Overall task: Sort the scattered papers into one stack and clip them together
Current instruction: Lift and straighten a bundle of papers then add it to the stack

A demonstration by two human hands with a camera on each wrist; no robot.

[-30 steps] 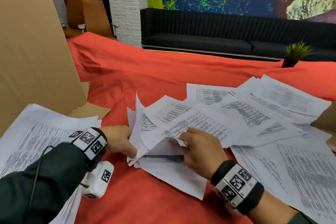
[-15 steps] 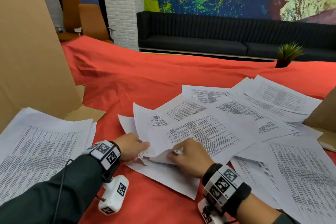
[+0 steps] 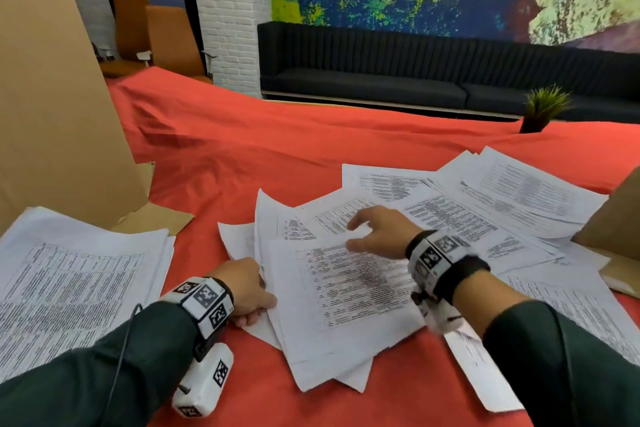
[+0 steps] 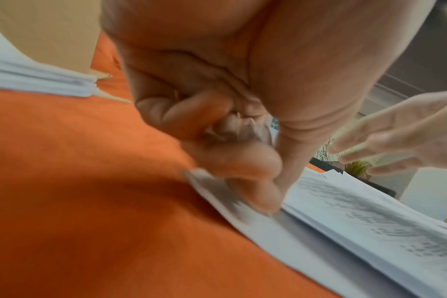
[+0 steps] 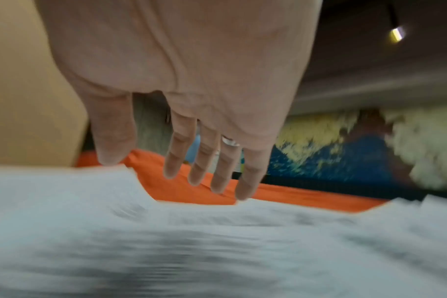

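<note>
Printed white sheets lie scattered over the red cloth (image 3: 263,156). My left hand (image 3: 258,295) pinches the left edge of a loosely gathered bunch of sheets (image 3: 346,308) near the front. The left wrist view shows its thumb on top of that paper edge (image 4: 217,193) and its fingers (image 4: 181,119) curled. My right hand (image 3: 360,236) hovers open just above the bunch, fingers straight and spread (image 5: 218,177), holding nothing. More loose sheets (image 3: 491,215) fan out to the right. No clip is in view.
A thick pile of printed paper (image 3: 69,274) lies at the front left, beside a tall cardboard panel (image 3: 52,80). Another cardboard piece (image 3: 616,229) sits at the right edge. A small potted plant (image 3: 543,111) stands at the back right.
My right hand let go of the sheets' lower edge, lifted and moved away over them with fingers spread. The bunch now lies flatter, and my left hand still holds its left edge.
</note>
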